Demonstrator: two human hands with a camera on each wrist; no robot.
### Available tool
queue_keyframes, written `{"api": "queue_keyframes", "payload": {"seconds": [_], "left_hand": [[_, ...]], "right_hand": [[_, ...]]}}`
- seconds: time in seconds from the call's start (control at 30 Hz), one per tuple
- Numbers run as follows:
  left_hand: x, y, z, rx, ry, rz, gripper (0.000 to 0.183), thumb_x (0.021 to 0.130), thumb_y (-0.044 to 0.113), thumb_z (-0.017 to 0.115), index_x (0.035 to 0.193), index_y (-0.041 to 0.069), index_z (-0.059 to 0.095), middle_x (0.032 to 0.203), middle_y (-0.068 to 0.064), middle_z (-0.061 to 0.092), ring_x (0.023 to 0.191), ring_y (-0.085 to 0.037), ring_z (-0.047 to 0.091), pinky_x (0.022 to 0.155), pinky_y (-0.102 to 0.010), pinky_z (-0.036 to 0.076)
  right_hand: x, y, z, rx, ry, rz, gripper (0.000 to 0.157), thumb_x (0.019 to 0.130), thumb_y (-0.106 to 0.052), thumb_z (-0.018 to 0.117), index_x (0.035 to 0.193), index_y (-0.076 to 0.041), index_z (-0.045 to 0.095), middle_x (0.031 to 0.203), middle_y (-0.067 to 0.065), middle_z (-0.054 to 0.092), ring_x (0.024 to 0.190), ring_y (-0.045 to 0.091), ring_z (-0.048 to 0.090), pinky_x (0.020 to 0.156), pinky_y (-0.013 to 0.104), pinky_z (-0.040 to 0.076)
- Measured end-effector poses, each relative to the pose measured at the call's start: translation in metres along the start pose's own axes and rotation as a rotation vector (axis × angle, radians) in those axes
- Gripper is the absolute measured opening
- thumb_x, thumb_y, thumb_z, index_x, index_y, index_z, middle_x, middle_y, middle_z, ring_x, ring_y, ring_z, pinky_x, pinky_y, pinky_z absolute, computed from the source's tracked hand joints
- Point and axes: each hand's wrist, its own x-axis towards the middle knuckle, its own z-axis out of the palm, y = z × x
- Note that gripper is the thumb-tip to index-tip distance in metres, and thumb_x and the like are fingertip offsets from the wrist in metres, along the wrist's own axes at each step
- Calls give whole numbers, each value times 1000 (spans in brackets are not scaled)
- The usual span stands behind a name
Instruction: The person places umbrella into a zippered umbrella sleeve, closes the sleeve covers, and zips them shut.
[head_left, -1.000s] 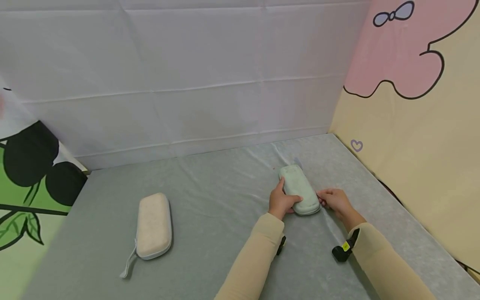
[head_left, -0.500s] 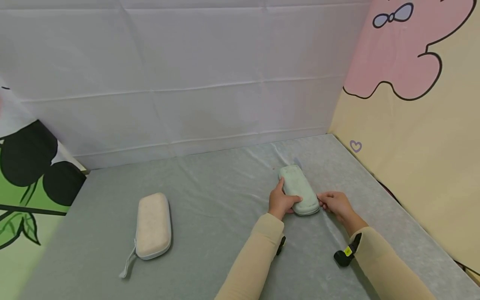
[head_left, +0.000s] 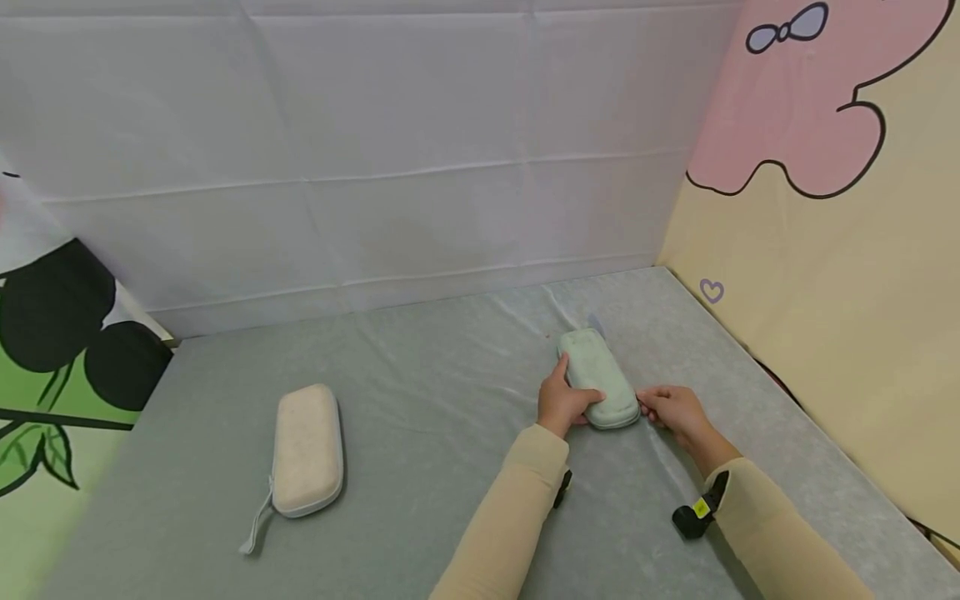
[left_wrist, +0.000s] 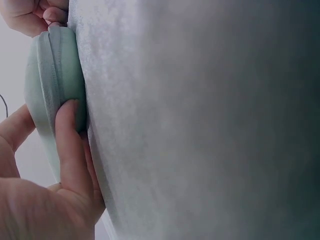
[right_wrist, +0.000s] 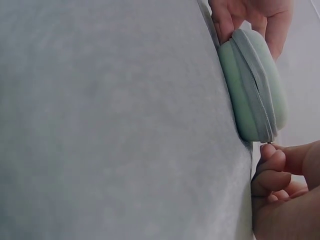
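Observation:
A pale green zip case (head_left: 597,377) lies on the grey cloth in the right half of the head view. My left hand (head_left: 562,402) holds its near left side, thumb on the lid and fingers along the edge. At the case's near right corner, my right hand (head_left: 672,410) has thumb and forefinger pinched on a small zipper pull (right_wrist: 270,143), mostly hidden by the fingertips. A grey zipper band (right_wrist: 255,82) runs round the case's side, with a thin dark line along it in the right wrist view.
A beige zip case (head_left: 308,451) with a grey wrist strap (head_left: 257,527) lies at the left on the cloth-covered table (head_left: 420,433). A white sheet (head_left: 337,150) stands behind the table, and a yellow printed panel (head_left: 832,308) borders the right side.
My right hand and wrist have shifted slightly to the right and toward me. My left hand and the green case stay in place.

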Motion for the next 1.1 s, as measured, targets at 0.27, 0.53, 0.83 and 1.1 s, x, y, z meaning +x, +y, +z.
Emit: {"api": "queue_keyframes", "payload": {"seconds": [0.27, 0.53, 0.83, 1.1], "left_hand": [[0, 0, -1, -6, 0, 2, 88, 70, 10, 82, 145, 21, 36, 133, -14, 48, 68, -18, 59, 49, -34, 53], [0, 0, -1, -14, 2, 1, 89, 70, 10, 82, 145, 22, 36, 133, -14, 48, 67, -18, 59, 49, -34, 53], [-1, 1, -1, -10, 5, -3, 89, 71, 10, 82, 145, 22, 36, 134, -15, 47, 60, -17, 59, 49, -34, 53], [-1, 1, 0, -9, 4, 4, 88, 70, 10, 82, 145, 22, 36, 132, -15, 49, 55, -18, 58, 49, -33, 53]], "right_hand": [[-2, 3, 0, 3, -2, 0, 21, 95, -13, 56, 77, -3, 63, 63, -5, 57, 53, 4, 46, 48, 19, 39], [-5, 3, 5, -63, 51, -49, 22, 94, -10, 56, 75, -1, 62, 61, -5, 55, 54, 5, 46, 48, 19, 39], [-10, 4, 6, -83, 75, -49, 19, 93, -9, 57, 83, 6, 64, 62, -4, 57, 56, 6, 49, 50, 19, 41], [-15, 4, 6, -116, 74, -47, 21, 93, -11, 57, 87, 8, 64, 63, -3, 58, 57, 8, 50, 50, 22, 41]]}}
